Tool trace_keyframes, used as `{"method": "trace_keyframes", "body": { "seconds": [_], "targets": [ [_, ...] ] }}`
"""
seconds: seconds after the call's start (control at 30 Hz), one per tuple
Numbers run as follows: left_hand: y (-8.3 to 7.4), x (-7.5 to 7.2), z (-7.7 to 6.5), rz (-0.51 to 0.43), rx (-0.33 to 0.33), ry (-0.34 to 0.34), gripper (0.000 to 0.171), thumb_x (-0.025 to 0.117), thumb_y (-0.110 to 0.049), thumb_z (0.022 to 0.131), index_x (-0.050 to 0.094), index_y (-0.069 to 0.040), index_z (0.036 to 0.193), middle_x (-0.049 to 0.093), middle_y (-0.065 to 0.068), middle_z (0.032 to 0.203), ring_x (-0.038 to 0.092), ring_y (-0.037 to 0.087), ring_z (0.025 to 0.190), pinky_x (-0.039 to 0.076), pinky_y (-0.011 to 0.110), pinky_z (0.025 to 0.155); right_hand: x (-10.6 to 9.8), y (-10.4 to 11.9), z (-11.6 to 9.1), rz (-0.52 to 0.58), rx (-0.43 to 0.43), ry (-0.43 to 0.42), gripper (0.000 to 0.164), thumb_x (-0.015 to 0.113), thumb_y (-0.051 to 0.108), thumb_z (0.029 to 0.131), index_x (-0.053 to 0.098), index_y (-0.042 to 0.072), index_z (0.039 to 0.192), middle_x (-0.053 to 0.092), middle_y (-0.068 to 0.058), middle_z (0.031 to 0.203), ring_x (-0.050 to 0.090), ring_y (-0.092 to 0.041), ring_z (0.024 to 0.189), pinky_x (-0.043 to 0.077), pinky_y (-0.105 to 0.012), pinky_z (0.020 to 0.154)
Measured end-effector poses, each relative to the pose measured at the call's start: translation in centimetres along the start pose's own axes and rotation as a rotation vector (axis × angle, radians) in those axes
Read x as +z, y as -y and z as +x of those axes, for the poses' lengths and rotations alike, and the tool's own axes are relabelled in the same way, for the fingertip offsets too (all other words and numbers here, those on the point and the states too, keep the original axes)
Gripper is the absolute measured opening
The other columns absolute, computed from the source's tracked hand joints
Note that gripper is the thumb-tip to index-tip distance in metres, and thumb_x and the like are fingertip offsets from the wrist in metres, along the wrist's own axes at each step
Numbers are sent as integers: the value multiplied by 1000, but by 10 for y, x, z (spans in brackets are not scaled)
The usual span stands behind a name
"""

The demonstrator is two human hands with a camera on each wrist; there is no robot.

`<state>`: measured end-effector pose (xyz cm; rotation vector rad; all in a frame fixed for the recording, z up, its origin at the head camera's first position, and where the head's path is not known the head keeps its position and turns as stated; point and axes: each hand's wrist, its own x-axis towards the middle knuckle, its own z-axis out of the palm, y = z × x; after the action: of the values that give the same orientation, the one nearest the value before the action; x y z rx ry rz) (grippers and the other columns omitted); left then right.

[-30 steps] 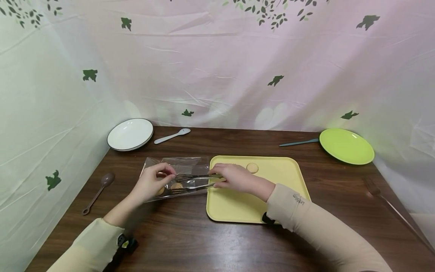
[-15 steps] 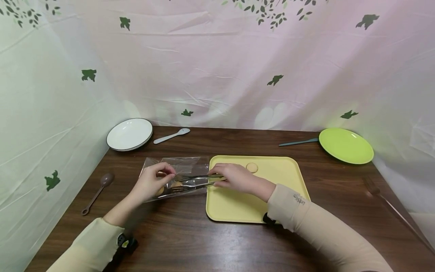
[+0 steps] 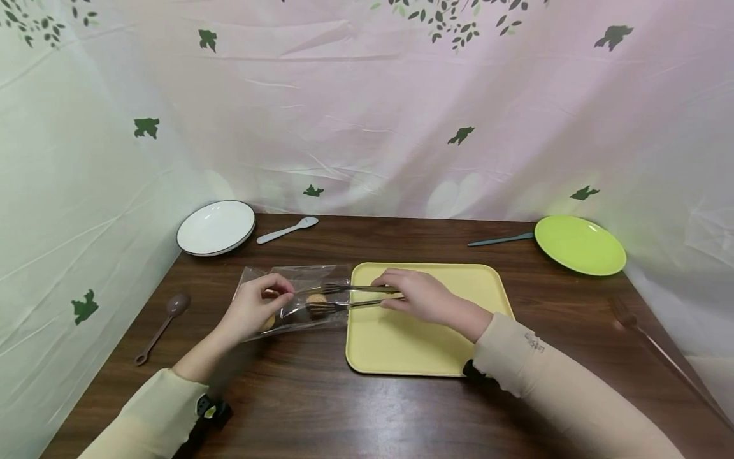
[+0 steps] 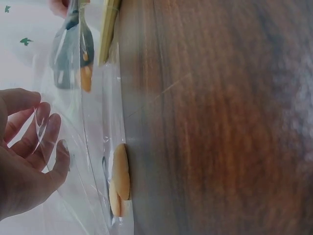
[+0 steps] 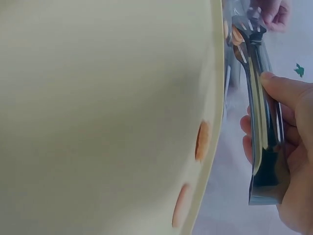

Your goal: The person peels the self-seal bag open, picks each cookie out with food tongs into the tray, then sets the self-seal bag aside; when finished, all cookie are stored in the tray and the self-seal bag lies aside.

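Observation:
My left hand pinches the upper film of a clear plastic bag, which lies on its side. In my right hand is a pair of metal food tongs with fork-like ends. Those ends reach into the bag's mouth, and a round cookie sits between them. Deeper in the bag, under my left hand, lie more cookies. The yellow tray is below my right hand. Near its rim the right wrist view shows two cookies, which my right hand hides in the head view.
Back left stands a white dish beside a pale spoon. A brown spoon lies at the left. Back right are a lime-green plate and a dark teal utensil; a copper-coloured fork lies at the far right.
My right hand has drawn the tongs to the right, and the cookie between their ends has moved toward the bag's mouth. My left hand stays at the bag.

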<state>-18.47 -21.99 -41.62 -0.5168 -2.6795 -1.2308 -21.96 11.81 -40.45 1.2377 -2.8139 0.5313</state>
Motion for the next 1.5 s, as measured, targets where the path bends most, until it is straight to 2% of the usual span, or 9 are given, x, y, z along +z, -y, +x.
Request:
{"method": "trace_keyframes", "body": {
  "seconds": [0.2,0.43,0.63,0.8,1.03,1.2,1.37,1.5],
  "targets": [
    [1,-1,-1,-7,-1,1,7,69,-17,87,67,-11,88,67,-7,84,61,10,80,54,39,79,-15,-14,-25,17,32,-41,37,66,32,89,60,19,124,63,4,120,62,-15,107,51,-37,84],
    [2,0,-1,-18,5,-1,9,69,-18,88,67,-9,88,67,-7,84,62,10,82,53,40,78,-34,-31,-66,14,51,-111,38,70,27,87,61,17,122,63,3,119,62,-15,107,51,-37,84],
    [2,-1,-1,-19,-3,4,7,69,-18,88,67,-11,89,67,-7,84,62,10,82,53,41,79,-39,-42,-101,-27,126,-99,37,70,26,86,61,17,121,63,5,116,60,-15,107,51,-38,84],
    [4,-1,-1,-25,-3,5,6,69,-17,88,67,-11,88,67,-7,85,62,10,83,53,41,80,-36,-44,-116,-70,143,-86,36,72,26,84,63,19,119,63,8,113,61,-12,101,51,-36,79],
    [3,-1,-4,-23,-15,-6,6,70,-17,87,67,-12,87,67,-7,85,63,9,83,53,38,79,-35,-42,-120,-97,139,-76,37,74,26,82,63,20,117,63,9,110,61,-9,96,52,-34,73],
    [4,-1,-4,-31,-24,-5,8,70,-19,87,67,-12,87,67,-7,85,62,10,83,53,39,79,-35,-44,-116,-46,124,-63,38,73,26,84,62,16,119,63,7,112,60,-11,99,52,-35,77],
    [7,-1,-2,-40,-30,0,7,69,-18,87,67,-11,88,67,-5,85,62,11,82,53,41,80,-35,-41,-100,30,110,-82,36,70,26,87,62,15,120,64,5,113,60,-12,104,51,-35,83],
    [8,-1,0,-38,-21,1,7,69,-16,87,67,-10,88,67,-4,84,62,10,81,53,41,80,-32,-31,-78,29,99,-100,35,68,27,88,63,15,120,65,4,115,62,-14,106,51,-37,86]
  ]
}}
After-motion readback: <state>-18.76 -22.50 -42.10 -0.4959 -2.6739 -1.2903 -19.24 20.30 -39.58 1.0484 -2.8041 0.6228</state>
